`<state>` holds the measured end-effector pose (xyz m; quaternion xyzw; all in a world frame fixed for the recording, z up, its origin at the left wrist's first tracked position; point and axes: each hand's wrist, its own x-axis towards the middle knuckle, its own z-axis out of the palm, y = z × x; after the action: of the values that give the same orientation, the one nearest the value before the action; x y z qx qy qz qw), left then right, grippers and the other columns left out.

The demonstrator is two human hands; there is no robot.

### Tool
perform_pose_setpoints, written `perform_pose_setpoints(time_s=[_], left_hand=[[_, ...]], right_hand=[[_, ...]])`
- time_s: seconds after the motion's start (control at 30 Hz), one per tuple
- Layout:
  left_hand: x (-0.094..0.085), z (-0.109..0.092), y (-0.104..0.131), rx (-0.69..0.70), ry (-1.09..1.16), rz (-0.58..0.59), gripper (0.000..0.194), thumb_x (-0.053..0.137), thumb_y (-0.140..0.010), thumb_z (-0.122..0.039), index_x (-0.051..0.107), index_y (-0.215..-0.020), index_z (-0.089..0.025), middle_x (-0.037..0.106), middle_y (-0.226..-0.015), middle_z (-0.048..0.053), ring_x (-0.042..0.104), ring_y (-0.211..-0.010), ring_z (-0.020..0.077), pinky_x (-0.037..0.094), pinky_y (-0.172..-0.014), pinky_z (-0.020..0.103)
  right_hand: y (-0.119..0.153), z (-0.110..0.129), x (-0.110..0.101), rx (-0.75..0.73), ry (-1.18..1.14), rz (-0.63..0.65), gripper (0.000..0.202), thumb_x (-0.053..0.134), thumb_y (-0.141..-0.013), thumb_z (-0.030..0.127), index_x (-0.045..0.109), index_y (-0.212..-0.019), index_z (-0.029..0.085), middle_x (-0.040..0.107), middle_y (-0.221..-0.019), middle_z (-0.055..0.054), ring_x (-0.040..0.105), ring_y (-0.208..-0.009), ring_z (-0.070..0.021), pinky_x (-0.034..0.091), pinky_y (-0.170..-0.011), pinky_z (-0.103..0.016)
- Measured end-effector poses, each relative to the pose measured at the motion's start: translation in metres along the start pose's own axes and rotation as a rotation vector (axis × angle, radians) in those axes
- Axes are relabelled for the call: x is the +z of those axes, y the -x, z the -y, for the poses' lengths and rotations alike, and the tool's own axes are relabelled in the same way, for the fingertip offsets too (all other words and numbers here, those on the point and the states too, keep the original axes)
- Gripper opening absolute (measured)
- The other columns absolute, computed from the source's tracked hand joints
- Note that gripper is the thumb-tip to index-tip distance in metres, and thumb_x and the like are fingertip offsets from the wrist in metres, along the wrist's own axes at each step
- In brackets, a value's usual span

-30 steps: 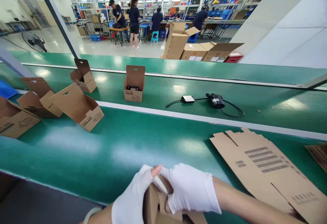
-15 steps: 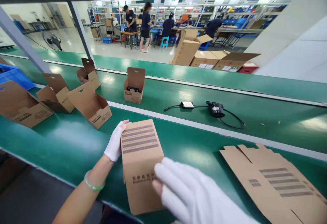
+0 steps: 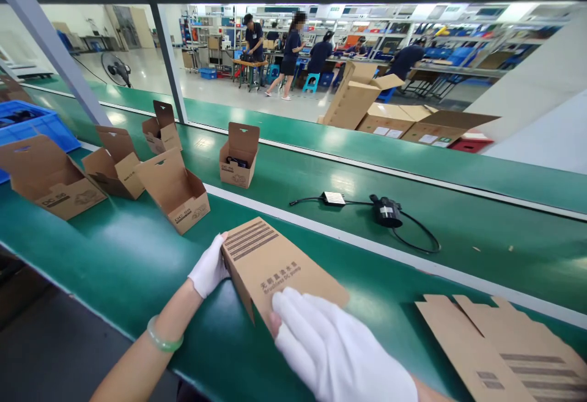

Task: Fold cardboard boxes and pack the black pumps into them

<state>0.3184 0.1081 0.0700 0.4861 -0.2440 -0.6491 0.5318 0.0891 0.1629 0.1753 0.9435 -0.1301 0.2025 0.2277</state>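
Observation:
A brown cardboard box printed "Brushless DC pump" stands tilted above the green bench in front of me. My left hand, in a white glove, grips its left end; the fingers behind the box are partly hidden. On the box's near printed panel lies my right hand, also gloved, its fingers stretched out and covering the lower part. Beyond the box, a black pump with a cable and a small labelled module rests on the green belt.
Several open boxes stand to the left, one box closest, and another box with dark contents farther back. A blue crate is at the far left. Flattened cartons lie at right. Several people work in the background.
The box has turned, its printed panel now slanting away to the right. My right hand stays against that panel. The view has shifted slightly; a background person has stepped.

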Motion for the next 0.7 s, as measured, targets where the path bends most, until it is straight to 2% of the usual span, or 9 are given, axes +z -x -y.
perform_pose_setpoints(time_s=[0.07, 0.1, 0.13, 0.17, 0.23, 0.27, 0.33, 0.53, 0.7], left_hand=[[-0.004, 0.0, 0.006, 0.142, -0.202, -0.007, 0.073, 0.063, -0.08, -0.065, 0.048, -0.137, -0.022, 0.043, -0.152, 0.014, 0.037, -0.141, 0.0356, 0.032, -0.116, 0.053], [-0.006, -0.001, 0.011, 0.254, -0.322, 0.029, 0.085, 0.071, -0.074, -0.065, 0.042, -0.143, -0.024, 0.033, -0.158, 0.011, 0.026, -0.147, 0.0348, 0.022, -0.121, 0.051], [-0.007, -0.003, 0.015, 0.391, -0.442, 0.093, 0.092, 0.078, -0.068, -0.061, 0.041, -0.144, -0.026, 0.03, -0.16, 0.009, 0.021, -0.148, 0.0343, 0.017, -0.123, 0.05], [-0.007, -0.006, 0.019, 0.544, -0.584, 0.179, 0.087, 0.08, -0.068, -0.057, 0.045, -0.142, -0.027, 0.036, -0.157, 0.008, 0.026, -0.147, 0.0338, 0.018, -0.123, 0.05], [-0.004, -0.012, 0.024, 0.815, -0.815, 0.315, 0.051, 0.073, -0.081, -0.045, 0.061, -0.128, -0.029, 0.059, -0.139, 0.009, 0.05, -0.132, 0.0314, 0.035, -0.115, 0.05], [-0.001, -0.016, 0.025, 0.906, -0.861, 0.334, 0.032, 0.066, -0.088, -0.037, 0.068, -0.119, -0.029, 0.068, -0.127, 0.008, 0.059, -0.121, 0.0283, 0.043, -0.108, 0.047], [0.004, -0.024, 0.025, 1.01, -0.87, 0.312, 0.024, 0.053, -0.095, -0.026, 0.071, -0.111, -0.028, 0.074, -0.113, 0.008, 0.068, -0.105, 0.0234, 0.053, -0.096, 0.041], [0.014, -0.05, 0.02, 0.965, -0.864, 0.346, 0.028, 0.05, -0.095, -0.018, 0.071, -0.112, -0.025, 0.075, -0.111, 0.006, 0.07, -0.099, 0.0212, 0.055, -0.09, 0.036], [0.023, -0.071, 0.015, 0.75, -0.864, 0.397, 0.03, 0.049, -0.093, -0.018, 0.075, -0.105, -0.026, 0.076, -0.102, 0.004, 0.069, -0.09, 0.0209, 0.056, -0.084, 0.033]], right_hand=[[-0.008, -0.011, 0.002, 0.059, -0.026, -0.065, 0.027, 0.037, -0.093, 0.008, 0.063, -0.1, 0.008, 0.071, -0.101, -0.016, 0.067, -0.09, -0.0278, 0.056, -0.072, -0.038], [-0.012, -0.015, 0.004, 0.081, -0.041, -0.064, 0.026, 0.036, -0.093, 0.007, 0.062, -0.098, 0.009, 0.07, -0.097, -0.016, 0.067, -0.087, -0.0268, 0.055, -0.07, -0.038], [-0.017, -0.019, 0.006, 0.093, -0.053, -0.058, 0.026, 0.036, -0.093, 0.007, 0.062, -0.096, 0.009, 0.069, -0.093, -0.014, 0.066, -0.084, -0.0254, 0.054, -0.068, -0.036], [-0.022, -0.021, 0.007, 0.09, -0.06, -0.052, 0.026, 0.036, -0.094, 0.007, 0.061, -0.095, 0.01, 0.069, -0.09, -0.013, 0.065, -0.081, -0.0241, 0.054, -0.067, -0.035], [-0.031, -0.025, 0.011, 0.083, -0.059, -0.045, 0.028, 0.034, -0.095, 0.007, 0.061, -0.096, 0.011, 0.068, -0.088, -0.011, 0.064, -0.079, -0.0226, 0.053, -0.065, -0.034], [-0.035, -0.027, 0.012, 0.09, -0.057, -0.04, 0.028, 0.033, -0.096, 0.007, 0.061, -0.098, 0.011, 0.067, -0.088, -0.011, 0.064, -0.078, -0.022, 0.052, -0.064, -0.033], [-0.042, -0.033, 0.014, 0.128, -0.044, -0.008, 0.027, 0.033, -0.095, 0.006, 0.059, -0.098, 0.012, 0.065, -0.085, -0.009, 0.062, -0.074, -0.0208, 0.049, -0.062, -0.033], [-0.055, -0.06, 0.01, 0.19, -0.092, 0.206, 0.013, 0.044, -0.089, 0.006, 0.052, -0.092, 0.016, 0.056, -0.075, -0.002, 0.054, -0.06, -0.017, 0.035, -0.052, -0.029], [-0.064, -0.076, 0.013, 0.197, -0.088, 0.27, 0.014, 0.05, -0.085, 0.006, 0.047, -0.091, 0.019, 0.054, -0.072, 0.0, 0.052, -0.054, -0.0168, 0.027, -0.048, -0.029]])
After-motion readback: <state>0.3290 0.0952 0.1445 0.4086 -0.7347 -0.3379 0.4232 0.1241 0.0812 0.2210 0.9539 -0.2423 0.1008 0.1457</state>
